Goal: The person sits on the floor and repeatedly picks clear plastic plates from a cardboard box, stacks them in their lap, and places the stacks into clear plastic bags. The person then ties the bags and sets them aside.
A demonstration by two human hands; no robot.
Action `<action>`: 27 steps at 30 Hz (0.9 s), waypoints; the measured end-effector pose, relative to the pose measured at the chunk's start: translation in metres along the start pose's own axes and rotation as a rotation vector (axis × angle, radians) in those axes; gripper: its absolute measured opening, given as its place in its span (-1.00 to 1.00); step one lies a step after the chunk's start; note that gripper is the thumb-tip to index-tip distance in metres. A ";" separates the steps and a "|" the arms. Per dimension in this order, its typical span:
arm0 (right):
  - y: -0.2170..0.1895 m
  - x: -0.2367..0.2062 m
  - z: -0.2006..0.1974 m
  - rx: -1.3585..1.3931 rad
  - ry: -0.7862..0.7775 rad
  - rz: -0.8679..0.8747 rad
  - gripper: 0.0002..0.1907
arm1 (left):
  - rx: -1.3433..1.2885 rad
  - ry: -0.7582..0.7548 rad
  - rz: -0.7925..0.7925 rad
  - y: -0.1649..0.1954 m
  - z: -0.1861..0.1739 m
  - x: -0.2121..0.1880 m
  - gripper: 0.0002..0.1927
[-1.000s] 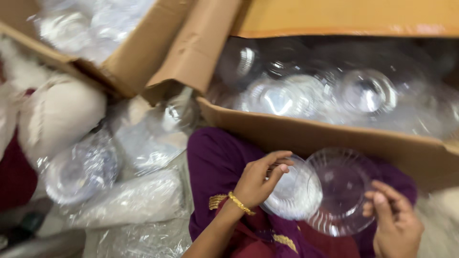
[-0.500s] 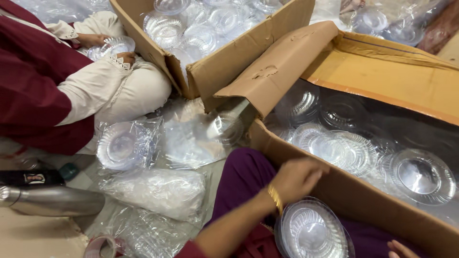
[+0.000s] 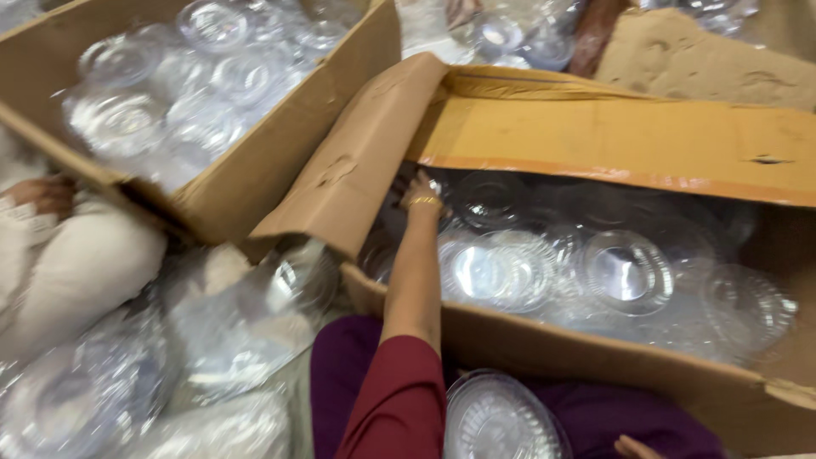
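Note:
My left arm in a dark red sleeve reaches into the big open cardboard box. My left hand, a gold bangle on its wrist, is at the box's far left corner among clear plastic bowls. Its fingers are partly hidden under the box flap, so its grip is unclear. A stack of clear plastic plates rests on my purple lap. Only the fingertips of my right hand show at the bottom edge, just right of that stack.
A second cardboard box full of clear bowls stands at the upper left. Another person in cream clothing sits at the left. Plastic-wrapped packs of clear dishes lie on the floor between us.
My left hand has left the plates on my lap and stretched forward into the box. The view has swung to the right and closer to the box.

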State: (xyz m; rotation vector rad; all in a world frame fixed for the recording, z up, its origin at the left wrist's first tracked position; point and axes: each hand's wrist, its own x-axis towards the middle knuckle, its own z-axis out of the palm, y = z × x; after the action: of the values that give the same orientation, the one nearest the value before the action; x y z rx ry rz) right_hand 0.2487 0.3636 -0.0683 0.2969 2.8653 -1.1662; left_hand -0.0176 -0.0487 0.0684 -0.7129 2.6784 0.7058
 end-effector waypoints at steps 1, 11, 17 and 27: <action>0.007 0.002 -0.001 0.000 -0.002 0.006 -0.59 | -0.019 -0.054 -0.041 0.001 0.004 0.006 0.29; 0.031 0.004 -0.008 0.073 0.041 0.001 -0.59 | 0.116 0.140 0.300 -0.036 0.013 0.031 -0.08; -0.008 -0.043 -0.007 0.219 0.085 -0.098 -0.59 | -0.493 -0.084 0.473 -0.043 0.013 -0.040 -0.29; -0.101 -0.081 -0.012 0.702 -0.044 0.021 -0.44 | -0.858 -0.586 0.701 -0.099 0.066 -0.264 -0.70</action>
State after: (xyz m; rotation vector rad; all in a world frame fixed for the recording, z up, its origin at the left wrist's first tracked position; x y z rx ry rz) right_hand 0.3101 0.2881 0.0181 0.3024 2.2996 -2.0985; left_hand 0.2649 0.0133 0.0749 0.3225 1.9557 1.9238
